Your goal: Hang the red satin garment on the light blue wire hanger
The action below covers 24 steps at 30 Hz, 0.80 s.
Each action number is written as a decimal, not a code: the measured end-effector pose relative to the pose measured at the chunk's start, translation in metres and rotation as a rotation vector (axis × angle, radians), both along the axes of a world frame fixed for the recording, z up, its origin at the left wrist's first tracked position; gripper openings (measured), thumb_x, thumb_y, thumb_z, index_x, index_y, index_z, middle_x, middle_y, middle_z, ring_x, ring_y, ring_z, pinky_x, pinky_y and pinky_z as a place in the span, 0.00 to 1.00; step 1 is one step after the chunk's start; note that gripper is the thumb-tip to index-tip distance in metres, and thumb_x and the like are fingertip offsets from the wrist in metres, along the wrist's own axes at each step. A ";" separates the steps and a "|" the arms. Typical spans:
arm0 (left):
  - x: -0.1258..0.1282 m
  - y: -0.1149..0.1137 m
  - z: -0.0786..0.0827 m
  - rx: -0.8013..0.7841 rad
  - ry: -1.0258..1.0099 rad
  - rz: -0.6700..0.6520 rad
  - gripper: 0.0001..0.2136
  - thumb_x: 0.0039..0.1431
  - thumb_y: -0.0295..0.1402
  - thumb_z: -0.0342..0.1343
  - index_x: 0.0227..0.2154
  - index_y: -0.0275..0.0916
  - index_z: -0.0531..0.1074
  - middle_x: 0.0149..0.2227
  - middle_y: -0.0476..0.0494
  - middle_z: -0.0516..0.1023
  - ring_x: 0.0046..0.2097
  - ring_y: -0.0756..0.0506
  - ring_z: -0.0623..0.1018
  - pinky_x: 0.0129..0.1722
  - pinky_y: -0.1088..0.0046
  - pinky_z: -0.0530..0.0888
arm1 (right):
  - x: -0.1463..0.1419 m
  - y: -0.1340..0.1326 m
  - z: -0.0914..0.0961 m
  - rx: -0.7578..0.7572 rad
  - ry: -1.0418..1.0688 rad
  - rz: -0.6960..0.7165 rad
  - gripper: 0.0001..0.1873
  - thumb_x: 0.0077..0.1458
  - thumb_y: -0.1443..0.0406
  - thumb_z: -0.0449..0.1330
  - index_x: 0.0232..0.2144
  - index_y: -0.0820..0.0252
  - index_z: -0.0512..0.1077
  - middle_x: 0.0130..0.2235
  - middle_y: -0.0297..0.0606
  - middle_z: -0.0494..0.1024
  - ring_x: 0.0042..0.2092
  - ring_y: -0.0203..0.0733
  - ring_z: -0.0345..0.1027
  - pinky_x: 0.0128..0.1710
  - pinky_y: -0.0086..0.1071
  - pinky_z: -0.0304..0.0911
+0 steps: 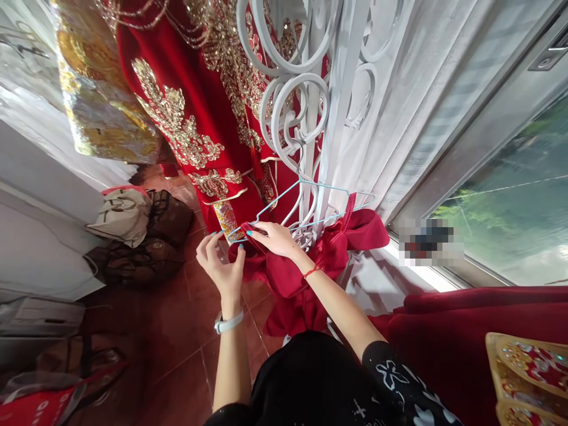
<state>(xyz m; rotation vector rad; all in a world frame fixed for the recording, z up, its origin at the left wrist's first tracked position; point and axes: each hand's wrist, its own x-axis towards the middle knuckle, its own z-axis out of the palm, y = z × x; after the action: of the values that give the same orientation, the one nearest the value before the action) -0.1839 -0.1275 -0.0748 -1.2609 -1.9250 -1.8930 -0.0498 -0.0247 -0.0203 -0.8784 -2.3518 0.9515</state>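
A light-blue wire hanger (279, 199) hangs by its hook from the scrolled white metal rack. From it hangs a dark red dress (289, 277) with ruffled shoulders; one strap (350, 210) loops over the hanger's right side. My left hand (223, 266) is at the hanger's left end, fingers curled around the wire and thumb below. Reaching across from the right, my right hand (276, 238) pinches the dress's other strap (247, 228) against the hanger near that end. Part of the strap is hidden under its fingers.
Red garments (177, 89) with gold embroidery hang behind the white rack (339, 77). Bags (155, 254) lie on the tiled floor at left. A window (501, 201) is at right, above red cloth (444, 331) and gold ornamented pieces (528, 367).
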 end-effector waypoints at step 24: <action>-0.045 0.033 0.045 -0.345 0.157 -0.463 0.09 0.62 0.37 0.54 0.36 0.38 0.76 0.34 0.43 0.81 0.39 0.43 0.79 0.45 0.69 0.74 | -0.001 -0.016 -0.009 -0.061 0.357 -0.071 0.12 0.64 0.60 0.62 0.46 0.52 0.82 0.49 0.36 0.85 0.48 0.46 0.79 0.50 0.35 0.68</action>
<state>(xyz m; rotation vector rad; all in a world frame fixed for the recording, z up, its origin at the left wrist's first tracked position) -0.2287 -0.0948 -0.0299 -2.0417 -2.0677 -1.6047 -0.0509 -0.0403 -0.0295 -0.7392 -1.9865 1.0585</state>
